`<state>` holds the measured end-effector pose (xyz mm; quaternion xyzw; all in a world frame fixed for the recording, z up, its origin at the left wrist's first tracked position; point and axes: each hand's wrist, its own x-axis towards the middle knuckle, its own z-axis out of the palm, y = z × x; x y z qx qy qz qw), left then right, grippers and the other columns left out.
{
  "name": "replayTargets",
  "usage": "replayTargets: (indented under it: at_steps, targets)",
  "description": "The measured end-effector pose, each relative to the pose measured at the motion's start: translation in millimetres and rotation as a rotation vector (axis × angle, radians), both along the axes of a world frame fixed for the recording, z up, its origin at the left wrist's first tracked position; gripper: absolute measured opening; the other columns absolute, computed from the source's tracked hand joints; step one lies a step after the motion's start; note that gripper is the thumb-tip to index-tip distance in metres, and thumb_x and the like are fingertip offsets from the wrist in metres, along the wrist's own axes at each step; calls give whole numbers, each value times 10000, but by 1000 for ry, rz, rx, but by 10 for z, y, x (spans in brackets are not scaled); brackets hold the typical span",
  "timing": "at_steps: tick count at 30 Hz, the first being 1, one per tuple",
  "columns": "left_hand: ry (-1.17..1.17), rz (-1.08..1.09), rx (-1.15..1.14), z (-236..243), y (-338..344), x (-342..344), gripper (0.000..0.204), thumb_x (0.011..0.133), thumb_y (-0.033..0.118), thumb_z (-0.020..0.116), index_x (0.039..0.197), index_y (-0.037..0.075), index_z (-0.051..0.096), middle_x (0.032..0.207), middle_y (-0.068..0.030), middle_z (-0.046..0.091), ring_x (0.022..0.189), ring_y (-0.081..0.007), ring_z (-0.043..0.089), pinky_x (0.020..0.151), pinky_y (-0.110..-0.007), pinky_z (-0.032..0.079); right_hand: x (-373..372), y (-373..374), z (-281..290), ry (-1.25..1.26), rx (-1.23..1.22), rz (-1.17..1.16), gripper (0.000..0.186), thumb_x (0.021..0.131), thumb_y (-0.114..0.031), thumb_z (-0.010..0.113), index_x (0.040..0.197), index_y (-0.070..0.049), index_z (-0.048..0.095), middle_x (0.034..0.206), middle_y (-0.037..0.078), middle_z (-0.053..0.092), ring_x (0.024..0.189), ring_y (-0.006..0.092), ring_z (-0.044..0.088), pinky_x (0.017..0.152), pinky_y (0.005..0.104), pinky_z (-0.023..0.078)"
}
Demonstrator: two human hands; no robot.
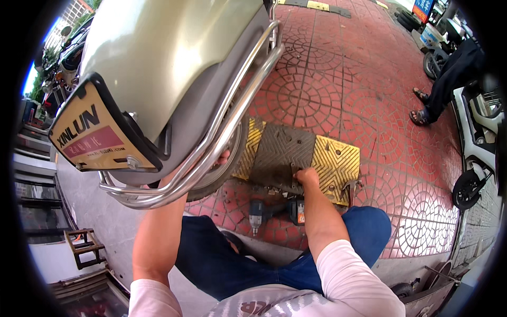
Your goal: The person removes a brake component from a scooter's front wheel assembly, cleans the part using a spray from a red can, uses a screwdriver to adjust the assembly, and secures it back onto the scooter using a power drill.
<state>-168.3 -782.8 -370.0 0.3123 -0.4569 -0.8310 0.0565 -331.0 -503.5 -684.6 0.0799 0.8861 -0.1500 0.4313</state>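
My left hand (pixel 222 157) reaches under the chrome rear rail (pixel 232 113) of a pale gold scooter (pixel 163 58), beside its rear tyre (pixel 214 185); its fingers are curled, and what they grip is mostly hidden. My right hand (pixel 306 177) is closed low over the dark middle section (pixel 280 150) of a black-and-yellow rubber ramp, on something small that I cannot make out. A hammer (pixel 351 187) lies at the ramp's right end. A cordless power tool (pixel 256 214) with a battery (pixel 296 211) lies on the red paving just below the ramp, beside my right forearm.
A person in dark trousers (pixel 443 90) and sandals stands at the right, among a white scooter (pixel 472 137) and other parked vehicles. More motorbikes (pixel 66 58) line the upper left. A small metal stand (pixel 84 248) is at the lower left, a grey board (pixel 435 280) at the lower right.
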Motion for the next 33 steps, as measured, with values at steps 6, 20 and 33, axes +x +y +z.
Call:
replayTargets:
  at_steps: [6,20,33]
  targets:
    - [111,-52,10,29,11,172,474,1022,483,577,1201,55,675,970,-139,746,703,-318,728,631,-459,596,93,-36,26,42,-108,25,590,809,-391,818,1301,-83,716,1378,146,674,1293,303,636,1029,437,526]
    - [236,-141,-96,-4,-20,71,415,1021,421,612,1200,53,680,974,-148,753,711,-314,737,643,-448,603,-52,-650,749,-335,-1204,-587,165,888,-83,739,882,-120,578,904,69,751,604,127,588,481,283,406]
    - [66,-97,-11,-258,118,-58,501,1067,460,525,1222,2,659,994,-165,758,849,-309,753,749,-430,622,-331,-645,1871,-62,-1283,-470,159,927,-74,744,900,-104,590,856,43,694,604,87,503,520,240,362]
